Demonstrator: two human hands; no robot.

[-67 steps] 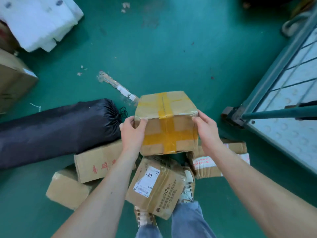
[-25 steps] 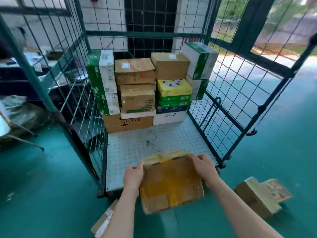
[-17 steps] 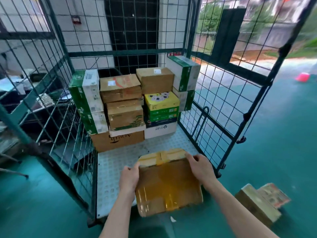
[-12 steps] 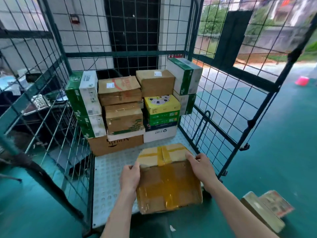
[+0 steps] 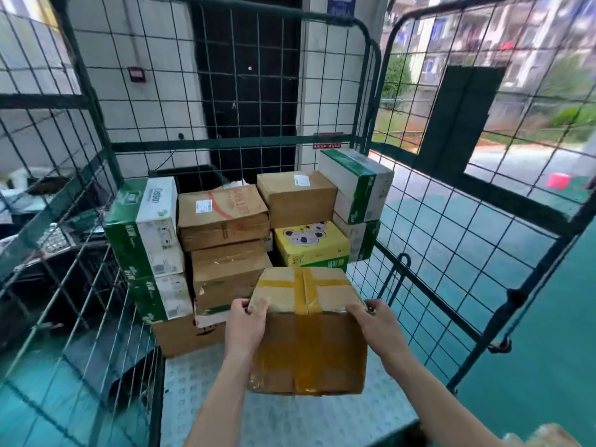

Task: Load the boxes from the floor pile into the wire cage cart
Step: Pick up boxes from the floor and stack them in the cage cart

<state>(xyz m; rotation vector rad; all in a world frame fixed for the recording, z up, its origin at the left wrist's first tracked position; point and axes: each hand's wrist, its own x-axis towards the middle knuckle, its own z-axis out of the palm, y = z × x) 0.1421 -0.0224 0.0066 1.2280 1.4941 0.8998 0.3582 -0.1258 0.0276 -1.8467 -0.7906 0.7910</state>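
Observation:
I hold a brown cardboard box crossed with yellow tape above the pale studded floor of the green wire cage cart. My left hand grips its upper left corner and my right hand its upper right corner. The box hangs in front of the stack at the cart's back: green-and-white boxes, brown boxes, a yellow koala box and a large brown box at the bottom.
Wire mesh walls stand on the left, back and right of the cart. Green floor lies to the right outside. Another cardboard box shows at the bottom right corner. Cluttered tables sit beyond the left mesh.
I lifted the taped box off the floor pile, turned to the cart and carried it forward; it now sits higher and closer to the stacked boxes inside the cage.

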